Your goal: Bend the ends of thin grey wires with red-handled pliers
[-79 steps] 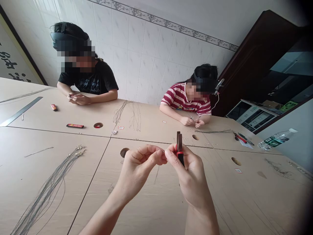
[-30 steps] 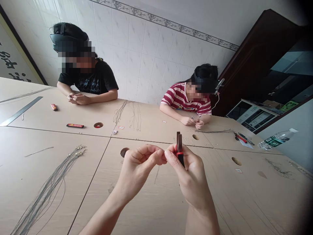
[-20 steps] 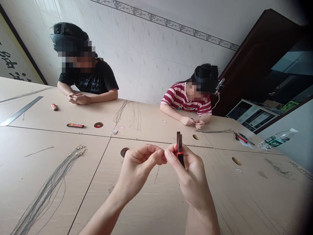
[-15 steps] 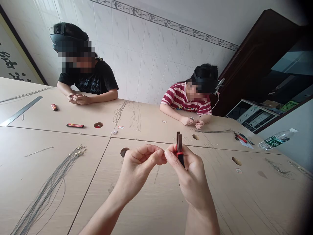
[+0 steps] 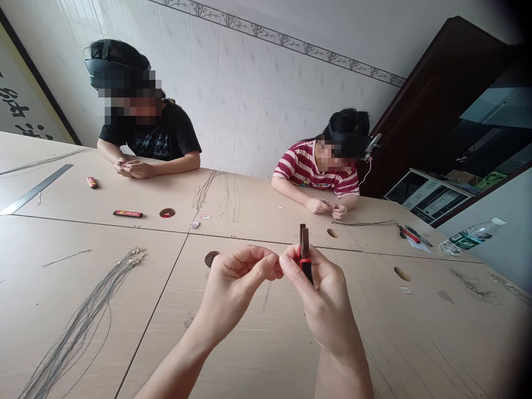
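My left hand (image 5: 245, 277) is closed in a pinch, its fingertips meeting those of my right hand above the table. A thin grey cord (image 5: 266, 298) hangs below the left fingers; the tiny part between the fingertips is mostly hidden. In my right hand (image 5: 322, 282) is a pair of pliers (image 5: 305, 255) with red and black handles, jaws pointing up, while its thumb and forefinger pinch at the same spot. To the left lies a bundle of grey cords (image 5: 95, 299) with small metal clasps (image 5: 135, 256) at its far end.
Across the table (image 5: 216, 354) sit two people, one in a black shirt (image 5: 166, 130), one in a striped shirt (image 5: 297, 160). A metal ruler (image 5: 41, 187), a red-and-black box cutter (image 5: 128, 213), red-handled pliers (image 5: 409, 234) and a water bottle (image 5: 469, 238) lie around. Round holes (image 5: 402, 274) pierce the tabletop.
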Tool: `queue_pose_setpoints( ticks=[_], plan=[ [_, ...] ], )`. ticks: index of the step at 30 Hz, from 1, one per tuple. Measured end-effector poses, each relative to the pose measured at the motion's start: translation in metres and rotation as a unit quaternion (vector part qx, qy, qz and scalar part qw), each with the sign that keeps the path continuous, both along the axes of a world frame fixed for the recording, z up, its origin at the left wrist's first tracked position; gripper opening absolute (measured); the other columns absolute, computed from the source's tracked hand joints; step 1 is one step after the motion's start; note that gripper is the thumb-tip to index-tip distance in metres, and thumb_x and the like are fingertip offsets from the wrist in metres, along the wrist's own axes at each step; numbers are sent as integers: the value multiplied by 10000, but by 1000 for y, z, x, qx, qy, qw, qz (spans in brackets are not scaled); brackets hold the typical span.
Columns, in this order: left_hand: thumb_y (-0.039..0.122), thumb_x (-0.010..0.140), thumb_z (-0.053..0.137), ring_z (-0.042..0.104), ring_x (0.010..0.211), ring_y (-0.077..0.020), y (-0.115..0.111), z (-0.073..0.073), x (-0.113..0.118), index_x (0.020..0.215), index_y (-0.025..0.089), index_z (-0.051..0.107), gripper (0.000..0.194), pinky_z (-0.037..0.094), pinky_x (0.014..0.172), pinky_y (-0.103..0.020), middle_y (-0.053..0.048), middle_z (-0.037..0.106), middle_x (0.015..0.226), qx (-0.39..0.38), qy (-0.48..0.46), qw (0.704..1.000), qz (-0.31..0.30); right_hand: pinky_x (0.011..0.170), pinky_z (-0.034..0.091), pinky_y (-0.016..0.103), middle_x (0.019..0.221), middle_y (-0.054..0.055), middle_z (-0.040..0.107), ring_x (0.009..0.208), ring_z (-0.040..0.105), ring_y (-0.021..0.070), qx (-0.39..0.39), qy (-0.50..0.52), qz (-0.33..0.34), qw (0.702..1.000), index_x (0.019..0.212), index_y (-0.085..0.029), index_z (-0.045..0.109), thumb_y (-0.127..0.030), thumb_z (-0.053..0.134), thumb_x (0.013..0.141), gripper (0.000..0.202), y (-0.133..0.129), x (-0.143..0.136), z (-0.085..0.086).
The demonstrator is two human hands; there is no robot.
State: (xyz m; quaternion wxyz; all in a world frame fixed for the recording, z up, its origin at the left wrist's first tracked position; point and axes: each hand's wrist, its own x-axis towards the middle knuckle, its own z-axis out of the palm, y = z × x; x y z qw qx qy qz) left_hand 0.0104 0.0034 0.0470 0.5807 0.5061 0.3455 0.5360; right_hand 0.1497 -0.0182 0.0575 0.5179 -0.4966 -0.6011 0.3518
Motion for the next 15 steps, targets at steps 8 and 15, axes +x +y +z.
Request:
queue_pose_setpoints(
  ticks=[8,15],
  plan=[
    [296,835,712,628,702,-125,1,-3,0,730,160,721,172,548,705,-226,-12,687,693,-4,-14,1000,-20,567,371,252,689,-15,550,633,489,133,-3,0,1,1000,765,-207,555,-393,559,938,254,2,3,-4],
    [280,856,711,642,788,-114,2,-7,-3,854,172,732,110,530,765,-206,-15,727,815,2,-29,998,-50,578,375,246,688,-21,567,618,468,122,-13,12,6,1000,755,-207,559,-390,569,929,253,4,1,-2]
  ],
)
